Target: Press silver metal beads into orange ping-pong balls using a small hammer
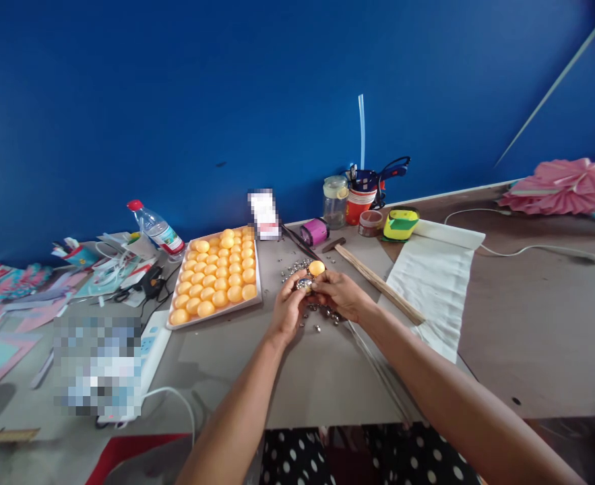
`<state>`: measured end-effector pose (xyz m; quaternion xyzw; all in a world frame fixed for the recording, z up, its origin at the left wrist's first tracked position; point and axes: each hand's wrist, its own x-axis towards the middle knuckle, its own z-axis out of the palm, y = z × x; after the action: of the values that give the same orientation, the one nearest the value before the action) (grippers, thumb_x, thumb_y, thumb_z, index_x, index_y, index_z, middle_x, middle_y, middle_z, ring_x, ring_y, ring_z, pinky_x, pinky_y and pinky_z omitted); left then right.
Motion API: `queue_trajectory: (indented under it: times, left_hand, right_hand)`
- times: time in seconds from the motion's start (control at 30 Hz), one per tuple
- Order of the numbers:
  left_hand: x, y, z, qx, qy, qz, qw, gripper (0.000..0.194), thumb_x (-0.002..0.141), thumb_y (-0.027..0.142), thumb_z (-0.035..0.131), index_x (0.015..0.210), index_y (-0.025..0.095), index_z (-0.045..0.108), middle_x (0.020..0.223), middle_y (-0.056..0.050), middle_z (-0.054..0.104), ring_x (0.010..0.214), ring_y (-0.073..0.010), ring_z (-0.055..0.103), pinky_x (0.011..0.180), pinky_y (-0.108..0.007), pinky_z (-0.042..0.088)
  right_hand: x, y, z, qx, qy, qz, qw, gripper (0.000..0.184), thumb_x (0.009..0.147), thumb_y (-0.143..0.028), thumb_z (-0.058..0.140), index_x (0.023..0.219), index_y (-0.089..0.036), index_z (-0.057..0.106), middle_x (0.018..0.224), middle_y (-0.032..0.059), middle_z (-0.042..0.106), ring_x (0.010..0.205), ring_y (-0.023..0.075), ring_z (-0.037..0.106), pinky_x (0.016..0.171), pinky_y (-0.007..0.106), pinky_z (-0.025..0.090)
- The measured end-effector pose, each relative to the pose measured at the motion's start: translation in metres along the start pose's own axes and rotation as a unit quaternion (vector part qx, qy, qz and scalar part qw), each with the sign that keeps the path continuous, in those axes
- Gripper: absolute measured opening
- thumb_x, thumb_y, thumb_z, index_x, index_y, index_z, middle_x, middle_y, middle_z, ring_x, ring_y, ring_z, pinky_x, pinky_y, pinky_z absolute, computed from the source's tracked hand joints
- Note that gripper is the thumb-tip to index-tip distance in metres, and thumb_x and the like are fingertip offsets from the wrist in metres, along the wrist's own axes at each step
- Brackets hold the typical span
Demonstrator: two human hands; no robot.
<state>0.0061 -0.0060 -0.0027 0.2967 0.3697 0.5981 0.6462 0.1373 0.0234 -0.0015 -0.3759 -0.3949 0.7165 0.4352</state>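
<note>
My left hand (pixel 287 311) is curled around a shiny silver rounded piece (pixel 304 284), holding it up above the table. The fingers of my right hand (pixel 345 294) are pinched together against the right side of that piece; whatever lies between its fingertips is hidden. Just beyond my fingers sits an orange ball (pixel 317 268). Small silver beads (pixel 297 268) lie scattered on the table behind my hands, and more loose beads (pixel 318 329) are in front of and under them.
Left of my hands lies a white tray (pixel 215 319) of orange balls. A wooden-handled hammer (pixel 378 283) and white cloth (pixel 431 289) are on the right. Along the wall stand a bottle (pixel 155 229), purple roll (pixel 315 232), glass jar (pixel 335 203) and red cup (pixel 360 206). A power strip (pixel 153 347) lies left.
</note>
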Motion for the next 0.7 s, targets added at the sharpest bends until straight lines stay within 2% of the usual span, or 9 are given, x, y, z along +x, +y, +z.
queue_trajectory:
  times: [0.13,0.2,0.23,0.3,0.37,0.5,0.6,0.7]
  left_hand:
    - [0.002,0.009,0.002,-0.045,-0.025,0.015,0.999,0.031,0.071,0.017,0.063,0.101,0.016,0.060,0.094,-0.006,0.068,0.087,-0.0196,0.065,0.091,-0.039,0.045]
    - [0.002,0.013,0.001,-0.068,-0.020,0.013,0.997,0.028,0.072,0.021,0.065,0.099,0.016,0.059,0.094,-0.006,0.067,0.091,-0.0199,0.065,0.094,-0.039,0.044]
    - [0.002,0.014,0.000,-0.074,-0.017,0.012,0.997,0.027,0.073,0.024,0.066,0.098,0.016,0.058,0.093,-0.006,0.067,0.092,-0.0203,0.065,0.095,-0.039,0.044]
    - [0.003,0.015,-0.001,-0.078,-0.009,0.010,0.997,0.027,0.072,0.027,0.068,0.095,0.017,0.056,0.091,-0.005,0.067,0.093,-0.0209,0.065,0.094,-0.040,0.045]
    - [0.004,0.014,-0.002,-0.075,0.005,0.009,0.997,0.029,0.070,0.026,0.071,0.091,0.018,0.054,0.087,-0.003,0.067,0.093,-0.0207,0.065,0.094,-0.040,0.046]
    - [0.005,0.013,-0.003,-0.065,0.025,0.008,0.998,0.030,0.066,0.020,0.073,0.087,0.017,0.052,0.083,-0.001,0.066,0.090,-0.0195,0.066,0.094,-0.039,0.046]
    - [0.004,0.013,-0.002,-0.058,0.011,0.014,0.998,0.027,0.069,0.021,0.071,0.087,0.017,0.052,0.082,-0.002,0.066,0.090,-0.0205,0.066,0.093,-0.041,0.047]
    - [0.004,0.013,-0.001,-0.066,-0.002,0.017,0.998,0.027,0.071,0.025,0.071,0.090,0.018,0.053,0.083,-0.003,0.065,0.093,-0.0219,0.066,0.093,-0.042,0.048]
  right_hand:
    - [-0.002,-0.012,-0.006,-0.003,-0.023,-0.048,0.999,0.032,0.061,-0.037,0.072,0.066,-0.019,0.046,0.051,-0.0085,0.045,0.043,0.0051,0.039,0.057,0.025,0.043]
    - [-0.002,-0.016,-0.010,-0.106,-0.003,-0.093,0.990,0.023,0.067,-0.036,0.066,0.068,-0.019,0.050,0.053,-0.0074,0.046,0.045,0.0062,0.039,0.053,0.024,0.038]
    - [-0.002,-0.017,-0.012,-0.186,0.007,-0.121,0.975,0.018,0.069,-0.032,0.063,0.068,-0.018,0.053,0.055,-0.0061,0.048,0.048,0.0075,0.041,0.054,0.024,0.037]
    - [-0.003,-0.017,-0.013,-0.355,0.011,-0.161,0.921,0.008,0.072,-0.025,0.059,0.070,-0.018,0.058,0.063,-0.0026,0.056,0.058,0.0105,0.049,0.059,0.024,0.038]
    - [-0.006,-0.015,-0.010,-0.495,-0.012,-0.175,0.851,0.008,0.074,-0.019,0.055,0.075,-0.018,0.062,0.076,0.0010,0.063,0.071,0.0134,0.055,0.066,0.025,0.039]
    - [-0.012,-0.011,-0.002,-0.669,-0.036,-0.162,0.725,0.016,0.080,-0.019,0.052,0.091,-0.017,0.063,0.099,0.0081,0.064,0.096,0.0194,0.057,0.080,0.027,0.038]
    - [-0.013,-0.009,0.003,-0.726,-0.013,-0.136,0.673,0.020,0.084,-0.023,0.051,0.099,-0.016,0.061,0.104,0.0110,0.063,0.102,0.0218,0.055,0.081,0.028,0.037]
    - [-0.010,-0.006,0.004,-0.753,0.007,-0.118,0.647,0.020,0.086,-0.024,0.048,0.099,-0.017,0.062,0.104,0.0120,0.062,0.100,0.0221,0.056,0.079,0.029,0.036]
